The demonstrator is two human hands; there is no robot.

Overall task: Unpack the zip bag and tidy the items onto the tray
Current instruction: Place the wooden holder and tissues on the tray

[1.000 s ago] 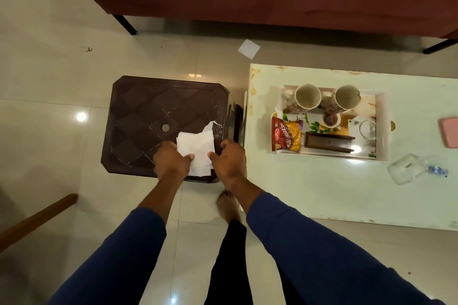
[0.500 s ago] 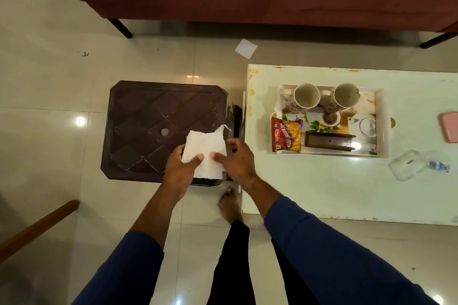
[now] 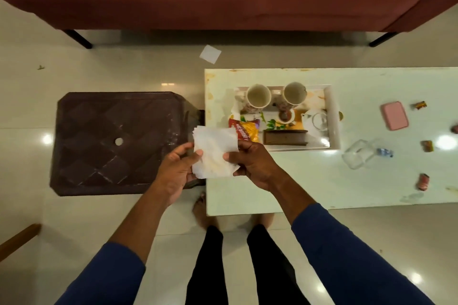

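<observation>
Nearest the wearer, both hands pinch a small stack of white paper napkins (image 3: pixel 214 152): the left hand (image 3: pixel 173 171) grips its left edge, thumb on top, and the right hand (image 3: pixel 252 163) clamps the right edge. The stack hangs just short of the white rectangular tray (image 3: pixel 333 116), at the tray's near left corner. On the tray sit a red and yellow snack packet (image 3: pixel 246 129), a dark brown wooden box (image 3: pixel 285 136), a white teapot (image 3: pixel 316 120) and two pale ceramic mugs (image 3: pixel 259 95). Right of the tray, the clear zip bag (image 3: pixel 359 157) lies emptied-looking. Beyond it, a pink flat case (image 3: pixel 394 116) and small wrapped sweets (image 3: pixel 427 145) remain off the tray, so tidying looks partly done.
</observation>
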